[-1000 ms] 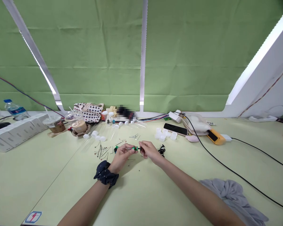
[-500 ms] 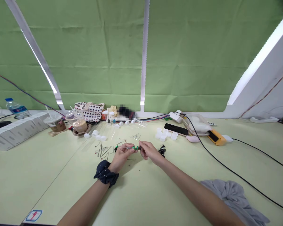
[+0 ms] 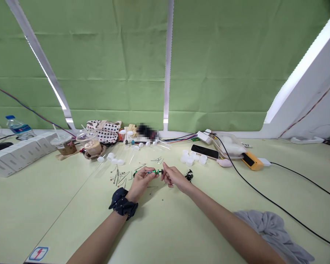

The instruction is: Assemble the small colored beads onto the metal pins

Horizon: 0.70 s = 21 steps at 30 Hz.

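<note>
My left hand (image 3: 143, 182) is closed around a thin rod with green fittings and a black knob (image 3: 156, 171), held level just above the table. A dark part of it shows beyond the left fingers. The black knob at its right end is in plain sight. At that end is my right hand (image 3: 173, 177), thumb raised and apart from the forefinger, the other fingers curled. Whether it still touches the knob is hard to tell. Bent metal pins (image 3: 119, 178) lie left of the hands. Small black knob-like parts (image 3: 189, 175) lie just behind the right hand.
White caps (image 3: 192, 157) and a phone (image 3: 205, 151) lie behind on the right. A black cable (image 3: 253, 183) crosses the right side near an orange device (image 3: 251, 161). Drink cups (image 3: 92, 146) and white boxes (image 3: 24, 152) stand left. Grey cloth (image 3: 269, 227) lies front right.
The rod and my left fingers have shifted slightly left. My right thumb has lifted, and the black knob now shows clear of the right fingers.
</note>
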{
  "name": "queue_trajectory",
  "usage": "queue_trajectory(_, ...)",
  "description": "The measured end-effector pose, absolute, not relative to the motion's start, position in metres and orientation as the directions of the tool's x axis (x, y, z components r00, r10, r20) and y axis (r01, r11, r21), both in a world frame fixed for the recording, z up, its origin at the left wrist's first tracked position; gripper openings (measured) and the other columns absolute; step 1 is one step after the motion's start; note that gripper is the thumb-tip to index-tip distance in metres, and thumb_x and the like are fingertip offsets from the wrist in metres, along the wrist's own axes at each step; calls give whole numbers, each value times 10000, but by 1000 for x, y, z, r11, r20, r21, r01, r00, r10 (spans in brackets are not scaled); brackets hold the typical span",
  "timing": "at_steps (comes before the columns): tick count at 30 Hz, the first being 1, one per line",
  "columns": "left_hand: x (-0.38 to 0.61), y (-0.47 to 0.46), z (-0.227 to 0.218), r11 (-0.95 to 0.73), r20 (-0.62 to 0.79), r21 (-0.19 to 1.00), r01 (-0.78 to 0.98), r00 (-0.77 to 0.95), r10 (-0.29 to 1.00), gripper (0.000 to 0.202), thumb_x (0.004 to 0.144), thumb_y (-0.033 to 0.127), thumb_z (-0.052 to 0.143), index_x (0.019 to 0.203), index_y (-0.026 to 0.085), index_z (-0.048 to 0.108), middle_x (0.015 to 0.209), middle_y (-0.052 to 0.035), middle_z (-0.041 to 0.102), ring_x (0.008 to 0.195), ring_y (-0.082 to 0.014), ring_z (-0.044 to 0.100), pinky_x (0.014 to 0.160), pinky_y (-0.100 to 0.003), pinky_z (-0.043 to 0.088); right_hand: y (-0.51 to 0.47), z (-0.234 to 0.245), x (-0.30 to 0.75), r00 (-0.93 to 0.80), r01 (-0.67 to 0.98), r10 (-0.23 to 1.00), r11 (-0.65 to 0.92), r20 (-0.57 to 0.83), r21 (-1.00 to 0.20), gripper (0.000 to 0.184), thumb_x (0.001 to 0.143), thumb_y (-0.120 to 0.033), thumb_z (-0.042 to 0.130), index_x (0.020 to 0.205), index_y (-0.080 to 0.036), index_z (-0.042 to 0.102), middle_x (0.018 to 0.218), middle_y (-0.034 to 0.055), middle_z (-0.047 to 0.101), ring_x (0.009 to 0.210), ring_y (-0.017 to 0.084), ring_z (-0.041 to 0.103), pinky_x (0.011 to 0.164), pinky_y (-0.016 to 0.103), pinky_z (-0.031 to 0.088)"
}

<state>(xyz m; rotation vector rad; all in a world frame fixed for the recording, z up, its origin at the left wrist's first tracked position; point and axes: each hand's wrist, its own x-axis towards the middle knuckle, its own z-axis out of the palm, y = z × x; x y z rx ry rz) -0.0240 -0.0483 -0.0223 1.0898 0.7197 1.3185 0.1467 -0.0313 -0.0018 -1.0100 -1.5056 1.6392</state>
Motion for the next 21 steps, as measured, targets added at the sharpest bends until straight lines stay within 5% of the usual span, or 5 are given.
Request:
queue_trajectory(6, -26, -48, -21, -96, 164, 918, -385, 146, 976, 189, 691, 209, 705, 850, 149, 623, 879, -39, 643, 793, -160, 639, 820, -323, 461, -37, 7, 148, -474, 69, 877, -56, -82, -996, 444, 715, -573, 562, 587, -152, 504, 418, -85, 297, 374, 34, 239, 352, 168, 204)
queue_trajectory(11, -22, -51, -19, -89, 167, 920, -382, 177, 970, 158, 673, 189, 716, 798, 147, 629, 894, -26, 612, 788, -145, 620, 818, -325, 473, -33, 3, 146, -336, -7, 939, -77, -70, -997, 393, 709, -569, 563, 693, -191, 458, 434, -95, 313, 381, 46, 252, 345, 159, 209)
queue_trajectory(21, -25, -49, -19, -106, 175, 920, -376, 153, 973, 193, 705, 212, 692, 868, 153, 607, 894, -38, 631, 798, -153, 628, 813, -311, 462, -39, 5, 146, -506, 43, 858, -78, -89, -996, 468, 738, -607, 507, 624, -153, 507, 409, -79, 331, 371, 42, 260, 357, 175, 246)
